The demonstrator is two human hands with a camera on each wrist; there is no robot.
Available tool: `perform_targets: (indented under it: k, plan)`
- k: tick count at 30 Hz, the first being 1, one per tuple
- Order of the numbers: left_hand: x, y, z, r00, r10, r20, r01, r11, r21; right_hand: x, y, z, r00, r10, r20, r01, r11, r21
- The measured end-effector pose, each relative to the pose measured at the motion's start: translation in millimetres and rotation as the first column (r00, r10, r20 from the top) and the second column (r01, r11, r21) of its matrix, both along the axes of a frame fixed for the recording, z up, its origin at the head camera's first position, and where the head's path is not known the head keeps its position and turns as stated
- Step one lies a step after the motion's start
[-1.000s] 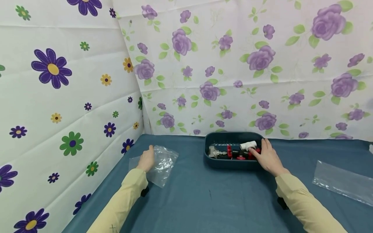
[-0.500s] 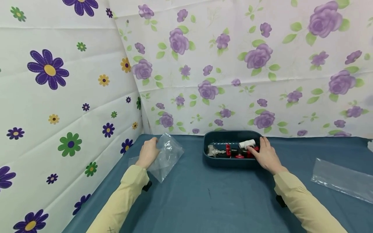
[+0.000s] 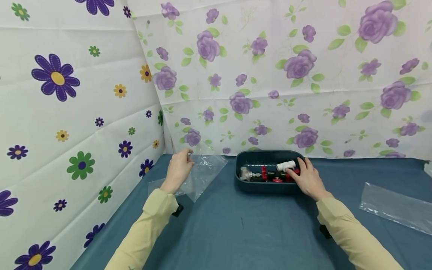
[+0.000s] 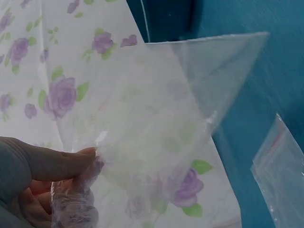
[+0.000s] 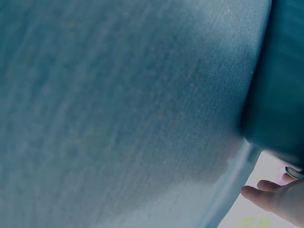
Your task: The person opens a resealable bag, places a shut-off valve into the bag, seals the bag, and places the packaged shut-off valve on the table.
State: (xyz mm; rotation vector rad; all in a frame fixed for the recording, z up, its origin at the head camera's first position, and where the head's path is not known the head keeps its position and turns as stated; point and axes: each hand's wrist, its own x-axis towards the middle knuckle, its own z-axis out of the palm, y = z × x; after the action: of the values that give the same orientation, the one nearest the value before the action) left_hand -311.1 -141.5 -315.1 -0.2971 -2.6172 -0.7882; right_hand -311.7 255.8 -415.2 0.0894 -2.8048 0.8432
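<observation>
My left hand [image 3: 178, 169] pinches a clear plastic zip bag [image 3: 206, 168] by its side, thumb against fingers. It holds the bag raised at the left of the table. In the left wrist view the bag's film [image 4: 147, 118] spreads away from the left hand [image 4: 57, 175], bunched near the fingertips. My right hand [image 3: 310, 180] reaches over the right end of a dark blue bin [image 3: 266, 187]. Its thumb and fingers lie on either side of a black-and-red valve [image 3: 297, 172], partly covered by the hand. In the right wrist view a dark round end [image 5: 294, 172] shows by the fingers.
Inside the bin lie a white pipe tee [image 3: 285, 165], a metal fitting [image 3: 245, 173] and another red-handled valve [image 3: 264, 173]. Another clear bag [image 3: 395, 204] lies flat at the right, one more [image 3: 155, 184] at the left. Flowered sheets [image 3: 236, 75] wall the table's back and left.
My left hand has lifted the zip bag off the table and moved up and slightly right. My right hand has stayed at the bin's right end; a black end now shows by its fingers.
</observation>
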Motion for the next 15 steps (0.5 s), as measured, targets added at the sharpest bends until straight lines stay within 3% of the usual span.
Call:
perform_targets:
  k: [6, 12, 15]
  plan:
    - [5.3, 12.9, 4.6, 0.997, -0.035, -0.074, 0.037, 0.999, 0.025, 0.3, 0.1, -0.6, 1.0, 0.004, 0.005, -0.005, 1.0, 0.021]
    - [6.7, 24.8, 6.4, 0.976, -0.111, -0.189, 0.124, 0.99, 0.059, 0.8, 0.5, 1.1, 1.0, -0.005, 0.002, 0.005, 0.999, 0.034]
    - [6.9, 29.6, 4.4, 0.97, -0.12, -0.213, 0.14, 0.987, 0.079, 0.3, -0.8, 1.5, 1.0, -0.003, 0.01, 0.003, 0.999, 0.04]
